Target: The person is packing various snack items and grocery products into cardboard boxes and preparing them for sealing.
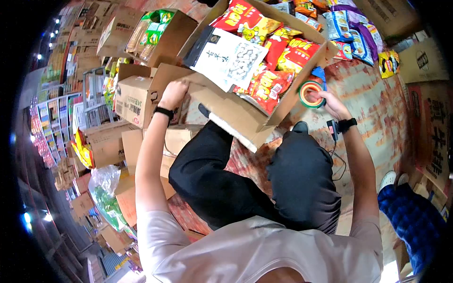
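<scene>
An open cardboard box (276, 123) stands in front of my knees, filled with red and yellow snack bags (269, 87). On top of them, at the left, lies a black and white package (222, 59). My left hand (175, 94) is closed on the raised flap at the box's left corner. To the right of the box, my right hand (332, 104) holds a tape dispenser (311, 94) with a blue end, its fingers wrapped round the roll. The near flap (231, 125) hangs outward towards my legs.
Blue, purple and orange snack bags (351, 35) lie on the floor beyond the box. Cardboard boxes (134, 101) stand at the left, others (429, 122) at the right. A person in blue plaid trousers (410, 221) is at the lower right.
</scene>
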A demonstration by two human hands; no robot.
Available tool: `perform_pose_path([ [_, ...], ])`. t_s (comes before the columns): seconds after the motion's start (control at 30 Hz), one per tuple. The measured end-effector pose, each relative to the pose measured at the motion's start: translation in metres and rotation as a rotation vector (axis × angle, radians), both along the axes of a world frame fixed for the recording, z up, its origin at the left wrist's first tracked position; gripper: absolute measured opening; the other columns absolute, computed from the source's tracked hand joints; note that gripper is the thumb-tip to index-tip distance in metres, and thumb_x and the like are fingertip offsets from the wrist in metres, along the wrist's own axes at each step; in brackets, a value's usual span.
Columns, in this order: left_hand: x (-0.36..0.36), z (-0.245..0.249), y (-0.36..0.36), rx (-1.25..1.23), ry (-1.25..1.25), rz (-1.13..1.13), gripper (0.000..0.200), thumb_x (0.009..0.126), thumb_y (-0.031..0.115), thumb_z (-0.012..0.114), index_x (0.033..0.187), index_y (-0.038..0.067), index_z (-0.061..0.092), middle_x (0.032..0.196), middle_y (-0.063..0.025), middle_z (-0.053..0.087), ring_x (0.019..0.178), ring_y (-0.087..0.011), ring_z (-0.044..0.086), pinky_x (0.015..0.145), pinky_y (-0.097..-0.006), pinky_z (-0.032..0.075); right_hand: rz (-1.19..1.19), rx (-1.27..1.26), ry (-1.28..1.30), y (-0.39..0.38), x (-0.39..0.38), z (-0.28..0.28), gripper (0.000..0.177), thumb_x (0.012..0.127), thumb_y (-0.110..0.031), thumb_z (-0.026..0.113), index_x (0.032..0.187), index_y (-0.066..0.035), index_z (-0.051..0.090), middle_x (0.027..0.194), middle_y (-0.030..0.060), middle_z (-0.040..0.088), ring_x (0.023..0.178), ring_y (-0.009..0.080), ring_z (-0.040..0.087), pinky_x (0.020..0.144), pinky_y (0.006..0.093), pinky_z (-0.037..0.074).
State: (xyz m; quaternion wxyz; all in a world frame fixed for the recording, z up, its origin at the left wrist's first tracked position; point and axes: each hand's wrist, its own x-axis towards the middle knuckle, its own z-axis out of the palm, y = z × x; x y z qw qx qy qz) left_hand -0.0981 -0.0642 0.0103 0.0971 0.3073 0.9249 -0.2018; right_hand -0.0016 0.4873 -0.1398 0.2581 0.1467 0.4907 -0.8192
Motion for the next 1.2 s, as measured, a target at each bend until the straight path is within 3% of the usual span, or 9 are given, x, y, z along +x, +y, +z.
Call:
perform_pose_path([
  [0.1,-0.022,-0.003,0.001,0.208,0.149,-0.234,0.008,0.080,0.009,0.057,0.084,0.004,0.062,0.093,-0.0141,0.065,0.090,-0.0281,0.066,0.074,-0.0372,0.056,-0.030,-0.027,-0.086,-0.001,0.000,0.005,0.049,0.086,0.000,0.054,0.134,-0.001,0.043,0.118,0.0120,0.061,0.105,0.0208,0.063,0.094,0.0339,0.051],
  [0.33,-0.021,-0.017,0.025,0.696,0.595,0.374,0.059,0.063,0.008,0.083,0.114,0.004,0.054,0.116,-0.0189,0.050,0.113,-0.0350,0.050,0.093,-0.0421,0.046,-0.057,-0.013,-0.157,0.006,0.000,-0.016,0.040,0.091,-0.007,0.050,0.129,0.006,0.049,0.121,0.0192,0.062,0.107,0.0269,0.065,0.094,0.0360,0.054],
  [0.4,-0.032,-0.052,-0.001,1.099,0.301,0.494,0.061,0.073,0.005,0.077,0.126,0.006,0.047,0.122,-0.0183,0.048,0.108,-0.0276,0.055,0.085,-0.0402,0.051,-0.057,-0.013,-0.136,0.006,0.000,-0.015,0.043,0.091,-0.006,0.049,0.131,0.007,0.047,0.126,0.0210,0.059,0.111,0.0282,0.063,0.097,0.0380,0.053],
  [0.43,-0.033,-0.058,0.003,1.737,-0.256,0.671,0.060,0.084,0.013,0.068,0.136,0.006,0.040,0.114,-0.0147,0.054,0.098,-0.0229,0.059,0.076,-0.0356,0.053,-0.063,-0.026,-0.134,0.005,0.000,-0.013,0.043,0.090,-0.005,0.048,0.131,0.008,0.046,0.127,0.0210,0.058,0.113,0.0287,0.062,0.098,0.0390,0.052],
  [0.57,-0.055,-0.060,0.012,2.051,-0.317,0.935,0.053,0.096,0.036,0.053,0.139,0.005,0.046,0.087,-0.0077,0.065,0.090,-0.0177,0.063,0.075,-0.0309,0.053,-0.058,-0.047,-0.095,0.000,0.001,-0.009,0.044,0.089,-0.004,0.045,0.132,0.009,0.045,0.129,0.0215,0.057,0.118,0.0301,0.059,0.100,0.0410,0.051],
  [0.67,-0.082,-0.068,0.017,1.552,0.154,0.876,0.041,0.095,0.030,0.058,0.123,0.000,0.060,0.098,-0.0085,0.068,0.091,-0.0159,0.063,0.079,-0.0298,0.050,-0.069,-0.042,-0.107,0.003,0.004,-0.014,0.045,0.089,-0.004,0.045,0.133,0.009,0.044,0.129,0.0228,0.056,0.118,0.0312,0.059,0.102,0.0409,0.050],
  [0.73,-0.085,-0.059,0.029,1.984,-0.088,1.087,0.029,0.090,0.018,0.066,0.110,-0.003,0.067,0.104,-0.0068,0.069,0.092,-0.0160,0.063,0.082,-0.0290,0.049,-0.087,-0.035,-0.138,0.002,0.005,-0.014,0.046,0.089,-0.004,0.044,0.133,0.009,0.043,0.129,0.0238,0.056,0.118,0.0318,0.059,0.103,0.0408,0.049],
  [1.13,-0.092,-0.066,0.028,1.966,0.040,1.120,0.009,0.081,0.013,0.064,0.078,0.006,0.070,0.070,-0.0010,0.061,0.056,-0.0108,0.049,0.049,-0.0271,0.035,-0.090,-0.002,-0.061,0.001,0.001,-0.013,0.045,0.087,-0.002,0.049,0.130,0.011,0.046,0.123,0.0237,0.059,0.108,0.0254,0.063,0.094,0.0335,0.052],
  [1.2,-0.095,-0.060,0.022,1.993,-0.157,1.154,0.017,0.079,0.004,0.063,0.093,-0.001,0.072,0.081,-0.0036,0.066,0.069,-0.0127,0.058,0.062,-0.0257,0.045,-0.097,-0.009,-0.077,0.005,0.003,-0.018,0.043,0.088,-0.002,0.049,0.129,0.011,0.047,0.123,0.0228,0.060,0.110,0.0255,0.062,0.096,0.0344,0.051],
])
